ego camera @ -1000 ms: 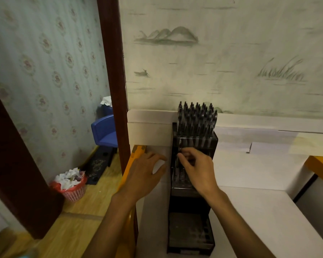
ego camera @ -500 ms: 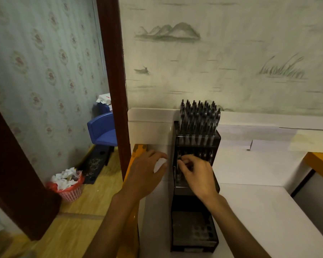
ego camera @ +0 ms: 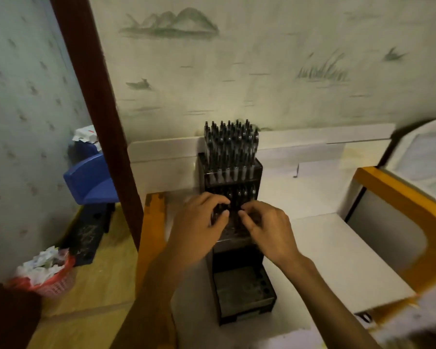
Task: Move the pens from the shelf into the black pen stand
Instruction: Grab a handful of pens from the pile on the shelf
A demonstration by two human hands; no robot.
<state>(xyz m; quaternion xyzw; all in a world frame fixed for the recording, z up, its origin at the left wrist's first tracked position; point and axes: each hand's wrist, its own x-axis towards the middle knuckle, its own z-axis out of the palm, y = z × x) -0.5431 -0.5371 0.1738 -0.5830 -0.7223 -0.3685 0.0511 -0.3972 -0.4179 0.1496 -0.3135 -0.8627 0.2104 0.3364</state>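
Pens (ego camera: pixel 230 144) fill the top tier of the black pen stand (ego camera: pixel 233 222), a tall stepped rack standing on a white shelf (ego camera: pixel 337 238) against the papered wall. They stand upright and packed close, caps up. A few more pens (ego camera: pixel 244 195) sit in the middle tier, just above the hands. The lowest tier (ego camera: pixel 244 290), nearest the viewer, shows open holes and no pens that can be made out.

Both hands meet at the middle tier. The left hand (ego camera: pixel 199 222) has its fingers curled round something dark at the rack's left side, probably a pen, though blur hides exactly what. The right hand (ego camera: pixel 267 227) has thumb and fingers drawn together at the row of holes, pinching what looks like a pen; this too cannot be told for sure.

A second ago the left hand lay flat on the shelf beside the rack while the right worked alone. Now it has come across to join in. That suggests the middle tier is being filled with both hands, with the lowest tier left to do.

Around this: a dark wooden door post (ego camera: pixel 93 96), a blue chair (ego camera: pixel 91 180) beyond it, a red basket of crumpled paper (ego camera: pixel 45 278) on the floor, and a yellow-edged panel (ego camera: pixel 400 202) at right.
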